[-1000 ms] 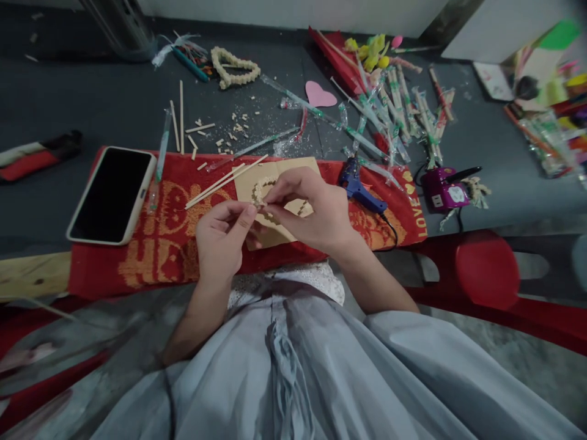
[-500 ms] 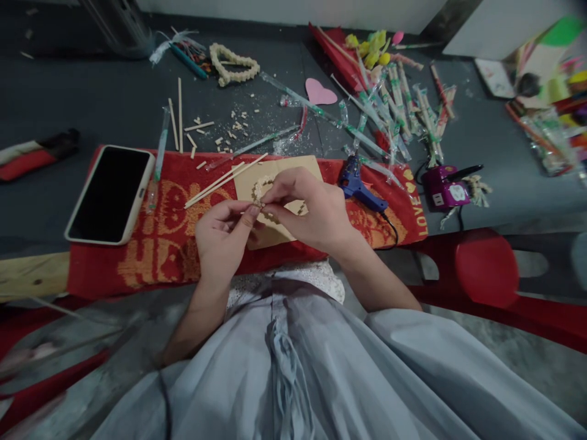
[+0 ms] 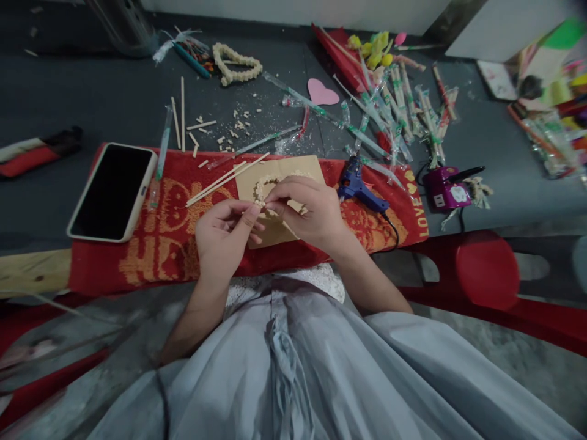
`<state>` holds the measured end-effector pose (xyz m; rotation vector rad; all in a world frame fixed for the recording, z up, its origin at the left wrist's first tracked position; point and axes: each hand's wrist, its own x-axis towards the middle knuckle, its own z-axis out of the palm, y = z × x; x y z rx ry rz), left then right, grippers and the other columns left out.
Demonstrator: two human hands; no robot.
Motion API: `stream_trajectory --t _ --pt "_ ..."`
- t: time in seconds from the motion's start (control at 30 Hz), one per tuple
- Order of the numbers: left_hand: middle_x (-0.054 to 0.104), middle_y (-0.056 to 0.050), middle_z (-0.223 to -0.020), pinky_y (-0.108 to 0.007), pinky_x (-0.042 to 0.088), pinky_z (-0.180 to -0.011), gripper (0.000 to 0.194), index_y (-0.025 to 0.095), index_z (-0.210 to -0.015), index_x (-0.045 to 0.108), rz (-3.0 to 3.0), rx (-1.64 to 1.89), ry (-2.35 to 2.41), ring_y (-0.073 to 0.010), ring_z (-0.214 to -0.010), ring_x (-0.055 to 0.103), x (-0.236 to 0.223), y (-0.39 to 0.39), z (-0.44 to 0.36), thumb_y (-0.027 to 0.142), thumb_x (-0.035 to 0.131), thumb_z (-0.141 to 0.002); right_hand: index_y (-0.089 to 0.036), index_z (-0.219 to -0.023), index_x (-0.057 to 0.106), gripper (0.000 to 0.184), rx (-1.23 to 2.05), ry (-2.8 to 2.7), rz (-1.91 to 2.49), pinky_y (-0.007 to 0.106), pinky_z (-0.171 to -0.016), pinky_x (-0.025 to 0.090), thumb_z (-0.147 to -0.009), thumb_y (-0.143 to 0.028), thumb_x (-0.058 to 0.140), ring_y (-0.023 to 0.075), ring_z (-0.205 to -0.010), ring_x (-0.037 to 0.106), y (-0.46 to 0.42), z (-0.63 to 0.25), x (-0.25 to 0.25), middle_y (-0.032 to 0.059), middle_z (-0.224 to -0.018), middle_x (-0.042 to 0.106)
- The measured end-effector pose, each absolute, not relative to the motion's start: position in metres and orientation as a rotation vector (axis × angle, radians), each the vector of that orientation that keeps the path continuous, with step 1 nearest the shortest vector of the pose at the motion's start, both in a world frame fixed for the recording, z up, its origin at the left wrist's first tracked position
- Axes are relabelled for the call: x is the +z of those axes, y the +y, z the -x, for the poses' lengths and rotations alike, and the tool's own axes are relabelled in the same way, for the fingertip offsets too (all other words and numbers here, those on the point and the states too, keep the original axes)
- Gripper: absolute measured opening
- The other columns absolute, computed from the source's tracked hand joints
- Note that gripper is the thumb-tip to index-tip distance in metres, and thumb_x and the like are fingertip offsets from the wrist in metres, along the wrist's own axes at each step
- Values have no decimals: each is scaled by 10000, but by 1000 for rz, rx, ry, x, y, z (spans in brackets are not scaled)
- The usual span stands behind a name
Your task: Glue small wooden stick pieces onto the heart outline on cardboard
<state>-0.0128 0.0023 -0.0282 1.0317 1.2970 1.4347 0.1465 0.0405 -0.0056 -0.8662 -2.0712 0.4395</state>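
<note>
My left hand (image 3: 224,235) and my right hand (image 3: 306,211) meet in a pinch over a tan cardboard sheet (image 3: 275,229) that lies on a red towel (image 3: 151,244). Their fingertips press together on a small pale piece I cannot make out. Just above the fingertips, a heart outline of small pale bits (image 3: 266,183) sits on the cardboard. Long wooden sticks (image 3: 220,180) lie across the cardboard's left corner.
A phone (image 3: 112,190) rests on the towel's left end and a blue glue gun (image 3: 358,186) on its right. Behind lie a finished heart (image 3: 236,63), a pink paper heart (image 3: 321,93), cut stick bits, wrapped chopsticks (image 3: 403,104) and a purple device (image 3: 444,189). A red stool (image 3: 486,269) stands right.
My right hand has slid slightly down and left, uncovering more of the heart outline's top. The left hand stays in its pinch.
</note>
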Motion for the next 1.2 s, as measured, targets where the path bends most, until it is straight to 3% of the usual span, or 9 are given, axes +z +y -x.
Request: stream_trajectory --t 0.47,0.77,0.9,1.07,1.2 --pt "612 19 -512 -171 489 -360 380 146 -732 669 -1033 1405 1330 -111 -403 596 -24 1 12 486 834 -694 -185 -857 661 204 378 -2117 839 275 -763 512 -980 -220 501 140 -820 659 41 -147 -11 41 -840 710" --pt "651 20 -557 -150 490 -366 347 158 -728 700 -1039 1442 1288 -94 -416 606 -25 0 16 472 844 -697 -180 -849 658 162 422 -2059 771 245 -711 515 -960 -278 591 117 -761 661 38 -148 -10 22 -797 711" --pt "724 6 -697 -160 497 -365 276 200 -850 755 -1040 1546 1215 -97 -452 636 -25 -1 16 405 863 -700 -182 -847 659 232 452 -2017 778 248 -702 508 -976 -351 566 115 -753 643 35 -145 -10 25 -791 700" --pt "738 -2 -783 -150 533 -432 133 230 -880 802 -1128 1640 1168 -77 -516 661 -27 -6 17 316 817 -780 -175 -858 654 172 448 -1970 741 241 -722 511 -967 -285 578 108 -750 651 31 -141 -8 21 -785 705" --pt "737 0 -845 -144 554 -459 140 263 -935 811 -1280 1678 1137 -67 -552 665 -28 -7 20 251 804 -796 -174 -857 649 141 449 -1955 724 237 -716 514 -957 -252 589 108 -751 661 30 -139 -7 17 -778 708"
